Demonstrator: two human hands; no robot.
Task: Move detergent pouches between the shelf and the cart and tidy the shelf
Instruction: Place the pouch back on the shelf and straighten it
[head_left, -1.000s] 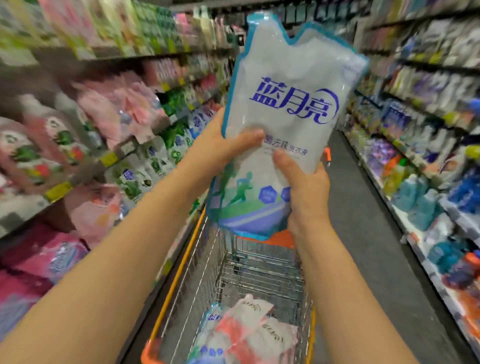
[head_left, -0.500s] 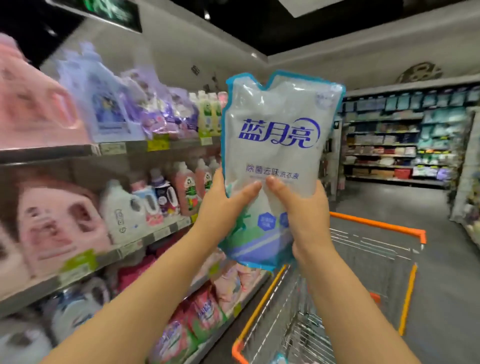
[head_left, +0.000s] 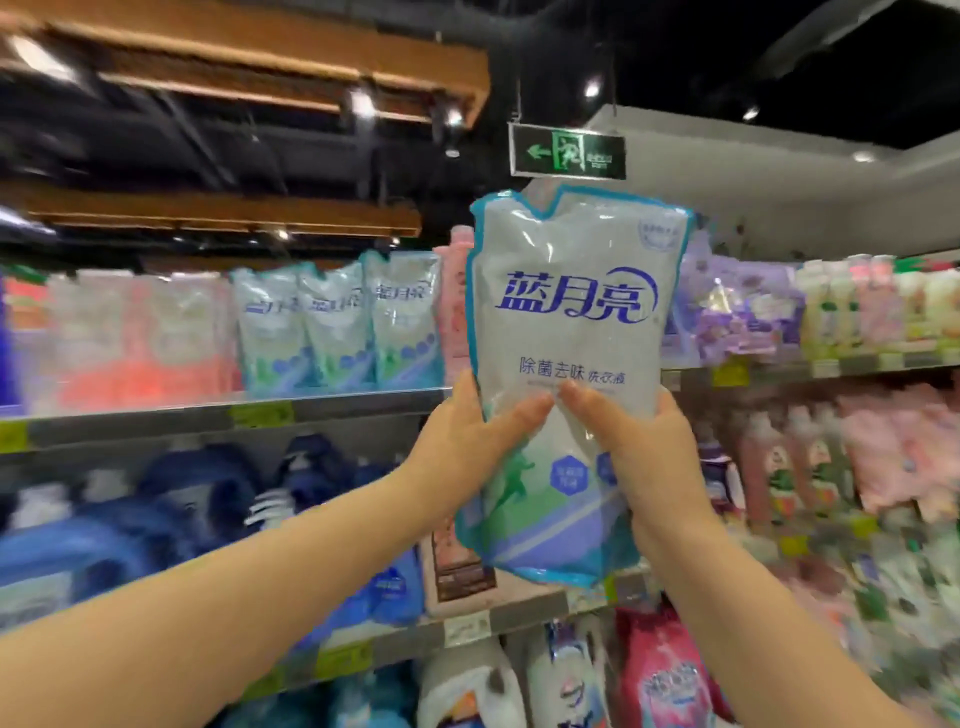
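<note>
I hold a white detergent pouch (head_left: 571, 332) with a blue border and blue lettering upright in front of the top shelf (head_left: 332, 408). My left hand (head_left: 467, 441) grips its lower left side, thumb across the front. My right hand (head_left: 644, 452) grips its lower right side, thumb meeting the other near the middle. Three matching pouches (head_left: 337, 322) stand in a row on the top shelf, just left of the held pouch. The cart is out of view.
Pink pouches (head_left: 130, 338) fill the top shelf at the left, purple pouches (head_left: 743, 312) at the right. Blue jugs (head_left: 156, 499) and pink bottles (head_left: 779, 467) crowd the shelf below. A green exit sign (head_left: 567, 151) hangs overhead.
The pouch has risen from above the cart to the height of the top shelf, and my view has swung left and up from the aisle to face the shelves. Both hands keep their grip.
</note>
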